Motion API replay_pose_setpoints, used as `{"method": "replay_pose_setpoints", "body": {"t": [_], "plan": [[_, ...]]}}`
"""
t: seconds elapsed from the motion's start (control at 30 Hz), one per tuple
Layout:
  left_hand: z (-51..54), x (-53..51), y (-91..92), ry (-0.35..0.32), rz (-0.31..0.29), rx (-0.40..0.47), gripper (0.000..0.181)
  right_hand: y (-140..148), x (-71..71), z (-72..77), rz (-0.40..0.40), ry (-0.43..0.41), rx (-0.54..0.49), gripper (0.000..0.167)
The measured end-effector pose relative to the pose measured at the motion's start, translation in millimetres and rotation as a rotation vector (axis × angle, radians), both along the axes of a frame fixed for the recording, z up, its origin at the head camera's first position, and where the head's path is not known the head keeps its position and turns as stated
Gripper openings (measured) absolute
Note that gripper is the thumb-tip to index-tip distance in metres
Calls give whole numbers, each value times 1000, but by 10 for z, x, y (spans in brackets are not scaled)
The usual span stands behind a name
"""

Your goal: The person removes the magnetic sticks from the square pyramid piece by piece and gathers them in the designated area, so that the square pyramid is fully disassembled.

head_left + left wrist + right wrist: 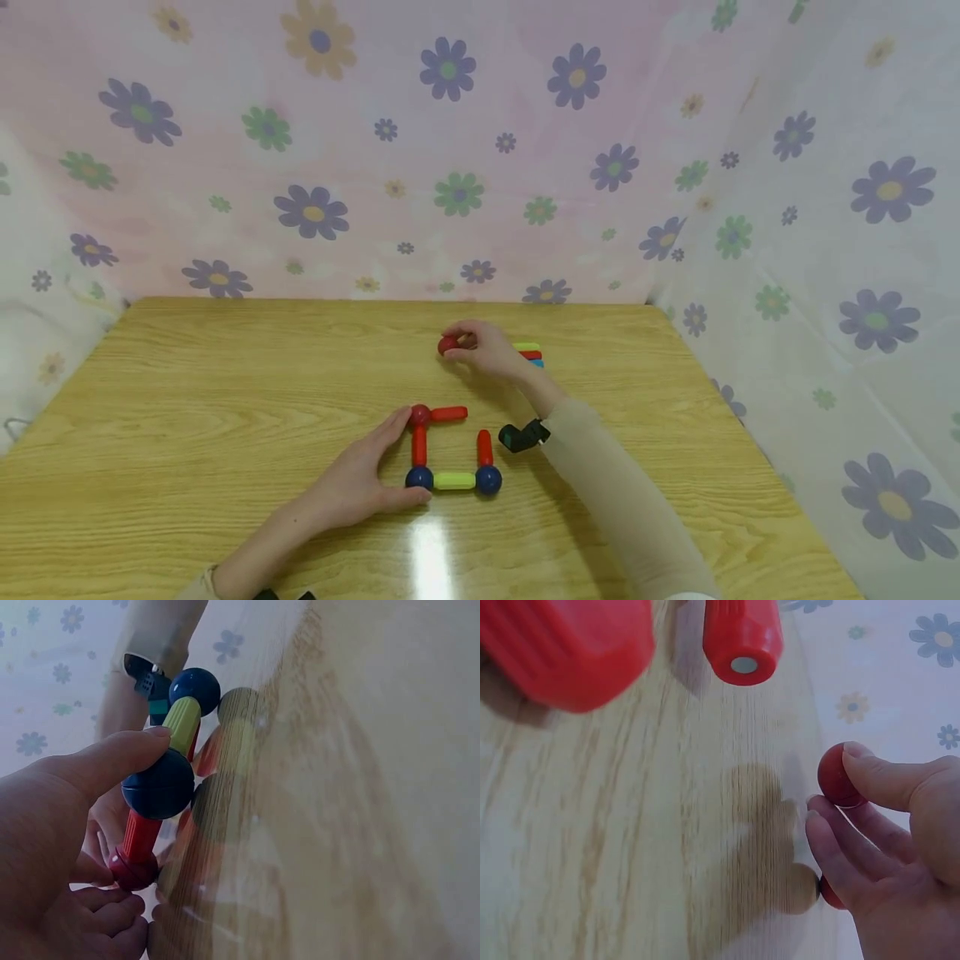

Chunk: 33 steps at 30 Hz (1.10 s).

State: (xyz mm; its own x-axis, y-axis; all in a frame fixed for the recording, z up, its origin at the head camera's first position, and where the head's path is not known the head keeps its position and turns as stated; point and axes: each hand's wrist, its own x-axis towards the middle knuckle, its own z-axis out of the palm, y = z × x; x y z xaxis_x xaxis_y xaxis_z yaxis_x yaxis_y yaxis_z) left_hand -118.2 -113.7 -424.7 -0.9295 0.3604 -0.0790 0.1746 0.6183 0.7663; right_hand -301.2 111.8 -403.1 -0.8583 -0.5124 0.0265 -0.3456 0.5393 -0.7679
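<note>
On the table lies a three-sided frame of magnetic sticks and balls. A yellow-green stick joins two blue balls at the near side. One red stick runs up the left to a red ball, and another red stick points right from it. A third red stick stands off the right blue ball. My left hand holds the frame's left side, thumb at the blue ball, fingertips at the red one. Farther back, my right hand pinches a loose red ball between thumb and fingers.
Behind the right hand lie a yellow-green stick, a red stick and a blue stick, partly hidden. Another red ball shows past the right hand. Flowered cloth rises at the table's back edge.
</note>
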Motion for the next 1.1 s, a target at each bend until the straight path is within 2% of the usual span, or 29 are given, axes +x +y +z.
{"method": "replay_pose_setpoints", "body": {"t": [0.37,0.63,1.1], "plan": [[2,11,19,-13,10,-6,113,-57,-56,-158,-66,49,50,38],[-4,9,14,-18,14,-3,113,-64,-41,-145,-52,94,73,39],[-3,3,0,-21,13,3,113,-48,-37,-135,-29,66,35,45]]}}
